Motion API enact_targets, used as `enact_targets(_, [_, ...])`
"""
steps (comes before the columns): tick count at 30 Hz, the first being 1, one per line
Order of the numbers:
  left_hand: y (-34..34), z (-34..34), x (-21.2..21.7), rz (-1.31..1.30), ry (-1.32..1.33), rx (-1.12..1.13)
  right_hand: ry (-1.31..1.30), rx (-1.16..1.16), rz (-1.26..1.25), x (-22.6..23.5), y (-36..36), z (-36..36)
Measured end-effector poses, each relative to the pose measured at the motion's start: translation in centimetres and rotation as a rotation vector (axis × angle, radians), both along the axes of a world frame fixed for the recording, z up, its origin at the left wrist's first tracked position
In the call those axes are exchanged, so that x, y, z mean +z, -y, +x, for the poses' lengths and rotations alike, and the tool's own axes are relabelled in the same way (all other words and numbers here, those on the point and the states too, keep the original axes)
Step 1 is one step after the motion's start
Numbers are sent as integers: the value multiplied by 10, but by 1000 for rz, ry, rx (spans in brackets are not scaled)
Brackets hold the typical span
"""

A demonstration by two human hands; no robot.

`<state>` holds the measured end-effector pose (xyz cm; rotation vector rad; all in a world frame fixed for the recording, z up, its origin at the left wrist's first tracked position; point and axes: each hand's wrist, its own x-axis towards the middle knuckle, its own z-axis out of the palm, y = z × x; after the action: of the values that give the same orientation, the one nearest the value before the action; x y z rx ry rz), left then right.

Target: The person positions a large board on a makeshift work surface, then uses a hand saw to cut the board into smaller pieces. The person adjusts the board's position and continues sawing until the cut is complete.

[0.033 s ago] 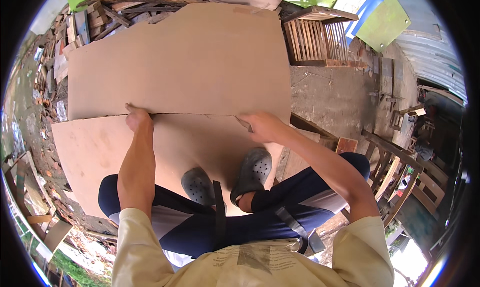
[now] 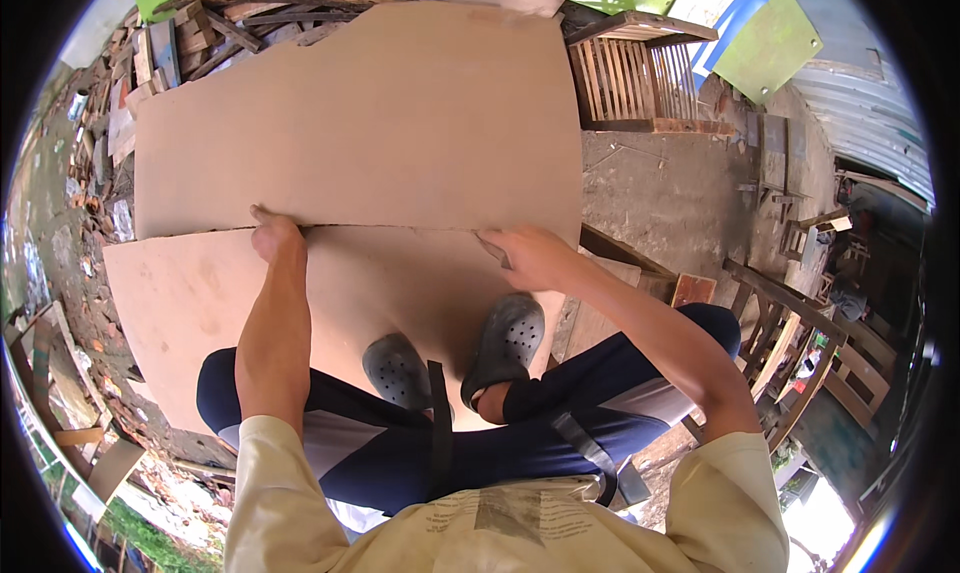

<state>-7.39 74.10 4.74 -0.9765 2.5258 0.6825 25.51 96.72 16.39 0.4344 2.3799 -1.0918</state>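
Observation:
A large flat brown board (image 2: 370,113) stretches out in front of me, and a second brown sheet (image 2: 180,313) lies on the near side, under my feet. A dark, slightly ragged line runs between them. My left hand (image 2: 278,238) grips the far board's near edge at the left, one finger laid on top and the others curled at the edge. Farther right, my right hand (image 2: 525,253) is closed at the same edge; a small brownish piece shows by its fingers, too unclear to name. My grey clogs (image 2: 510,333) rest on the near sheet between my hands.
Scrap wood (image 2: 200,38) is piled behind and left of the boards. A slatted wooden frame (image 2: 640,78) stands at the far right. Wooden furniture frames (image 2: 790,313) crowd the right side. Rubble (image 2: 95,273) covers the ground at left.
The far board's far edge has shifted very slightly away from me. Both hands stay at nearly the same places on the edge.

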Motion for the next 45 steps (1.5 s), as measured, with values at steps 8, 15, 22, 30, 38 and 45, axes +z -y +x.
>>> enact_targets(8, [-5,-12,-14,-48,-19,-28,325,-33,-11,147,-34,2])
enact_targets(15, [-10,-10,-10,-158,1,-88,242,-68,-2,86,-33,9])
enact_targets(22, [-8,-9,-11,-137,19,-68,168,-44,23,-28,-15,18])
enact_targets(30, [-3,-15,-19,-87,-16,-72,320,-11,50,119,-39,14])
enact_targets(38, [-10,-10,-10,-126,-5,-102,356,-81,23,104,-55,35])
enact_targets(45, [-7,-11,-17,-103,-29,-87,257,29,97,-13,-44,34])
